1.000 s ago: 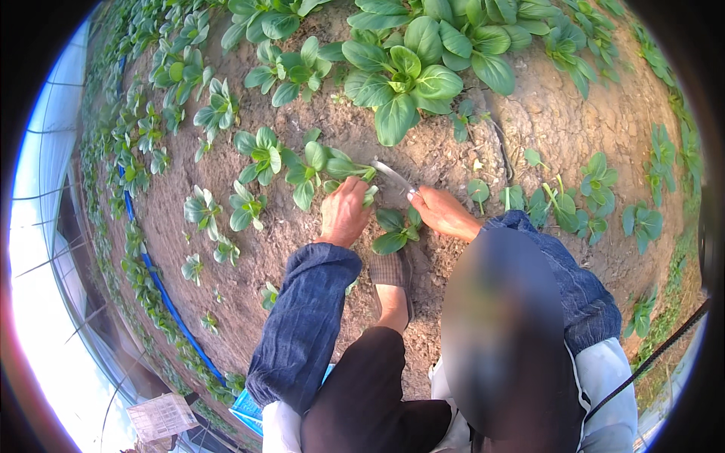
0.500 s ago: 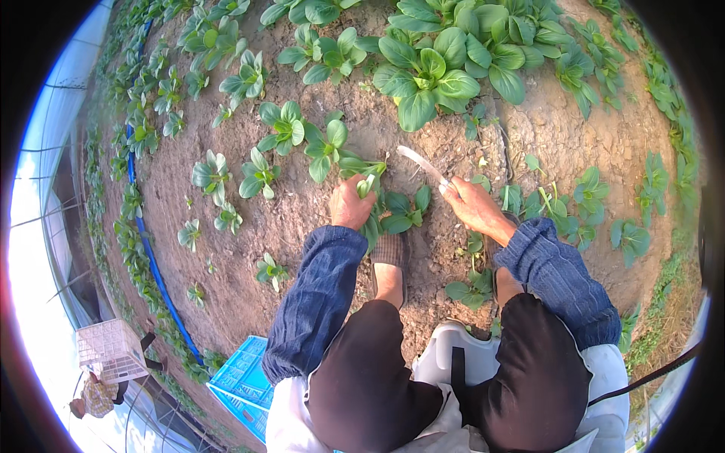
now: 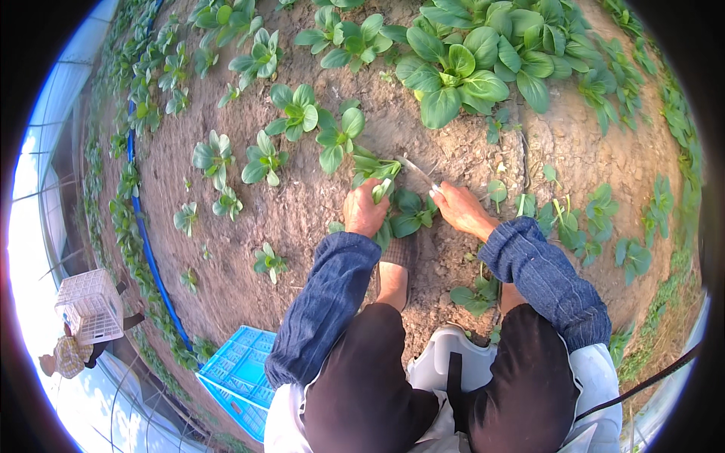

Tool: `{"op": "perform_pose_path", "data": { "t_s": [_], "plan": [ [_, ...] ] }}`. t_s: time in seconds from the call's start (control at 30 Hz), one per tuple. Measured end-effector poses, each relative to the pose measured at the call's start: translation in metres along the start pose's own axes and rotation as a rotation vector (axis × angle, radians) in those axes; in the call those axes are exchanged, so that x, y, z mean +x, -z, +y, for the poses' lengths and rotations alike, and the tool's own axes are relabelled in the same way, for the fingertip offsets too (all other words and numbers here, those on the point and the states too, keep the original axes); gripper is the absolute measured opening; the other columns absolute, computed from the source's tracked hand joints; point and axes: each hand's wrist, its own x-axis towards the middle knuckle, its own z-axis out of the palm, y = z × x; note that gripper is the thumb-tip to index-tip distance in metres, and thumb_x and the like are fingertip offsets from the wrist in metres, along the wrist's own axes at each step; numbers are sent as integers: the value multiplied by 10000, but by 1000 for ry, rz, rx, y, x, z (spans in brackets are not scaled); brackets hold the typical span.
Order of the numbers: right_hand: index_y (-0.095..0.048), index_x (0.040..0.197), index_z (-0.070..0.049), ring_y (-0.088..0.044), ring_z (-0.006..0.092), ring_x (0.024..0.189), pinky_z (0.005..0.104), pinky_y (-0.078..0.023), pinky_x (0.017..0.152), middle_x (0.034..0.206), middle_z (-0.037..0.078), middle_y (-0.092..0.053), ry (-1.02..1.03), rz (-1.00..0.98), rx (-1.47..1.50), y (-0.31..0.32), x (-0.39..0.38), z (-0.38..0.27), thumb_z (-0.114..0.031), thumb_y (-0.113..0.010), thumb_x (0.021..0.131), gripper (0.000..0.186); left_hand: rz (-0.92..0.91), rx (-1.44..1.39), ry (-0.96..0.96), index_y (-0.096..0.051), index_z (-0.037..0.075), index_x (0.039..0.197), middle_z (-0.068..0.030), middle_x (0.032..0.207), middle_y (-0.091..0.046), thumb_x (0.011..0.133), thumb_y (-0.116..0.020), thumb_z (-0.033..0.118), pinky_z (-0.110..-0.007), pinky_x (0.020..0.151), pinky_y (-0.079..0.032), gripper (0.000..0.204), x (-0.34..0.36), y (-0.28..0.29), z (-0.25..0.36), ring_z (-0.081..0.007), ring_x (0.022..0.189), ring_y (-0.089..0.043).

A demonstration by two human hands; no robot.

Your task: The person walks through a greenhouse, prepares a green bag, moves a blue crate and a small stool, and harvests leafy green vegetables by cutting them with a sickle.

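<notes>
My left hand [image 3: 365,209] is closed around a green bok choy [image 3: 374,167], its cut-looking root end turned to the right. In my right hand [image 3: 464,208] is a thin knife [image 3: 417,174], its handle mostly hidden by the fingers. The blade's tip meets the bok choy's root end or lies just beside it; I cannot tell which. Below the left hand, another bok choy [image 3: 408,215] lies low over the soil near my foot. A rooted bok choy [image 3: 340,140] stands just beyond the left hand.
A large leafy clump of bok choy [image 3: 462,75] grows ahead, with smaller plants [image 3: 263,160] to the left. A blue crate [image 3: 240,362] stands at my left, near a blue hose [image 3: 148,249]. Farther left, a person carries a white crate [image 3: 89,306]. A grey seat [image 3: 453,359] is between my legs.
The knife has come left and down to the root end of the held bok choy; before, they were apart. The view has shifted slightly. The person with the white crate has moved.
</notes>
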Motion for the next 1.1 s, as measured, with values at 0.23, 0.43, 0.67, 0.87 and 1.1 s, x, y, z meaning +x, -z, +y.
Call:
{"op": "perform_pose_path", "data": {
  "t_s": [0.23, 0.43, 0.67, 0.87, 1.1],
  "plan": [
    [-593, 911, -4, -598, 448, 774, 517, -457, 694, 780, 252, -619, -92, -202, -102, 9, -24, 9, -344, -445, 917, 371, -66, -66, 30, -665, 62, 952, -191, 771, -657, 691, -654, 120, -409, 688, -503, 268, -4, 4, -1, -335, 736, -651],
    [-493, 863, -67, -403, 62, 348, 232, -296, 300, 567, -15, -482, -196, 14, 685, 72, -65, 26, -359, -582, 907, 309, -266, -974, 259, -626, 61, 829, 5, 724, -618, 734, -654, 25, -246, 600, -466, 105, -23, 30, 39, -102, 632, -578],
    [-542, 1021, -41, -423, 39, 373, 195, -299, 315, 707, 5, -575, 123, 10, 918, 110, -76, -68, -282, -663, 856, 317, -364, -1076, 102, -570, 67, 874, -19, 746, -586, 776, -645, 14, -261, 569, -498, 135, -44, 95, 100, -112, 619, -573],
    [-519, 861, -67, -416, 31, 399, 181, -312, 342, 649, 1, -544, 306, 308, 618, 159, -95, -96, -182, -635, 859, 164, 151, -218, -551, -572, 6, 1024, -145, 1053, -609, 712, -648, 47, -376, 836, -478, 324, -64, 154, 176, -304, 1002, -587],
    [-530, 887, -57, -406, 25, 411, 175, -296, 348, 638, -6, -530, 525, 207, 520, 162, -152, -176, -181, -646, 857, 172, 223, -102, -739, -540, 5, 1042, -166, 1128, -567, 681, -718, 136, -422, 885, -415, 424, -120, 181, 214, -331, 1133, -498]
  ]
}}
